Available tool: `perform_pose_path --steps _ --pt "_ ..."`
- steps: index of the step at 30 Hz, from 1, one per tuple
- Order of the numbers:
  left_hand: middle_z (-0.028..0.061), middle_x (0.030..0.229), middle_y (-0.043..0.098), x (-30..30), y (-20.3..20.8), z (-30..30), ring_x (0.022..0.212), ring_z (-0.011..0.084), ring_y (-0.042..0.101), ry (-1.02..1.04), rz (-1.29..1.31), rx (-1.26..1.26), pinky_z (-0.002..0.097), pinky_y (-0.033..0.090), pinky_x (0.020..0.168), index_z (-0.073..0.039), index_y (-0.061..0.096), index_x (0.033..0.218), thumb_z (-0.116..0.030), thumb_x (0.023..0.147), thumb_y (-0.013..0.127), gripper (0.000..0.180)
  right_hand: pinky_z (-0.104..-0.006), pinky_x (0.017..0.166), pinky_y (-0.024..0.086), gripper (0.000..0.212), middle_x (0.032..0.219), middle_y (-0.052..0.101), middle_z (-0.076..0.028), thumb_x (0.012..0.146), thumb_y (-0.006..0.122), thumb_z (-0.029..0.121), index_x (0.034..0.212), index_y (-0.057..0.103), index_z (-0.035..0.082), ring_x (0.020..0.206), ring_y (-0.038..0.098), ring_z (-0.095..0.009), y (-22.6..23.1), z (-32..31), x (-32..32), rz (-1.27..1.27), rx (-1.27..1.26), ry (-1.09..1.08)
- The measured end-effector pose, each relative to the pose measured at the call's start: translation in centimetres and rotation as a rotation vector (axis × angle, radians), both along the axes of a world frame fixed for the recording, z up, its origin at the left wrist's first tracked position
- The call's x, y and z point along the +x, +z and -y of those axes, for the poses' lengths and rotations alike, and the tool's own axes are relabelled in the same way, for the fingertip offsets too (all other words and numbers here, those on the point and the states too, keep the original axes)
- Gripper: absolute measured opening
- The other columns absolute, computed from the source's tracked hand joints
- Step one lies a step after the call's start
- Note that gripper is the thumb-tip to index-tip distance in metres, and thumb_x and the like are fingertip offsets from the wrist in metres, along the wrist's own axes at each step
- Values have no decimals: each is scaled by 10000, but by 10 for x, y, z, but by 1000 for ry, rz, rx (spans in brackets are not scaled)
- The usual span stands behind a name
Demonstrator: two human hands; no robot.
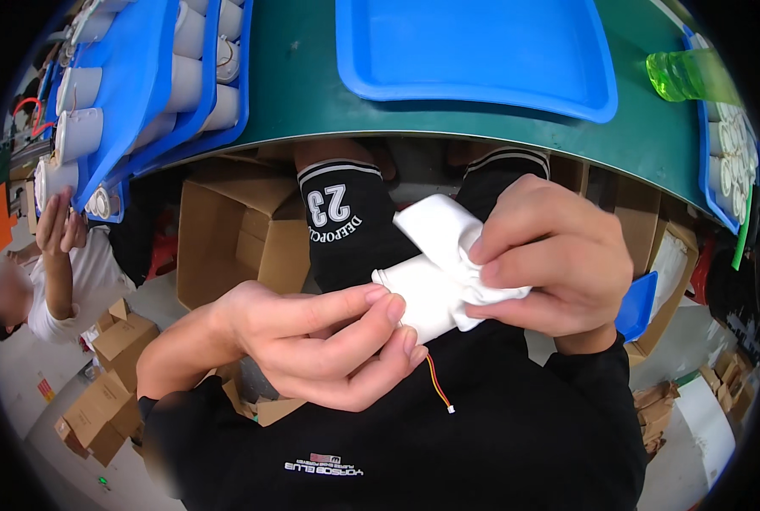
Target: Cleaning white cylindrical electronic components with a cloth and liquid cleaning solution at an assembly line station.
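A big blue tray (474, 51) sits on the green table (312, 94), and nothing shows in it. At the left, more blue trays (146, 77) hold rows of white tubes (80, 132). At the right edge, another blue tray (705, 153) holds more white tubes, with a bright green bottle (691, 75) above it.

Under the table stands an open brown box (227, 247). More brown boxes (107, 375) lie on the grey floor (22, 375) at the left.

The left hand (320, 341) is closed around a white tube (427, 298), held over the lap. A thin red and yellow wire (438, 387) hangs from it. The right hand (550, 255) pinches a white cloth (448, 234) against the tube.

At the far left, another person's hand (56, 223) touches a tray.
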State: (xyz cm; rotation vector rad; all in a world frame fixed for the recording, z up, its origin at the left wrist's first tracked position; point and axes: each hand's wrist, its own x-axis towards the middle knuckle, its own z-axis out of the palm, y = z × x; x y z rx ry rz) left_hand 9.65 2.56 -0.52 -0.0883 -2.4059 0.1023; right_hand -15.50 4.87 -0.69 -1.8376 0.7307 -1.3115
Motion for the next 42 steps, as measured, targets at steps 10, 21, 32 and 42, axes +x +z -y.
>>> perform_pose_path --steps 10,21,32,42 --pt "5 944 570 -4 2 2 891 180 611 41 60 10 279 590 778 -55 568 932 -237 785 726 282 -299 556 462 319 825 629 -93 557 812 -35 815 637 31 679 595 -225 -10 -1 -20 -189 -108 -337" --pt "2 963 563 -17 9 8 893 179 601 58 120 -37 262 591 750 -48 571 938 -248 803 723 285 -274 563 458 288 893 600 -102 613 828 -3 841 653 -1 704 582 -212 -5 -6 -11 -64 44 -144" --pt "3 917 567 -21 3 7 863 155 616 8 103 -4 258 589 764 -62 574 904 -245 789 722 262 -287 785 427 270 1086 539 -173 802 586 43 1030 711 -33 891 533 -196 -35 -37 -25 421 514 70" --pt "9 988 561 -16 7 0 875 144 623 -18 137 52 268 582 836 -32 622 938 -68 823 676 131 -307 780 463 245 1012 568 -142 762 741 73 998 692 29 884 563 -209 -29 -44 -17 298 391 -51"
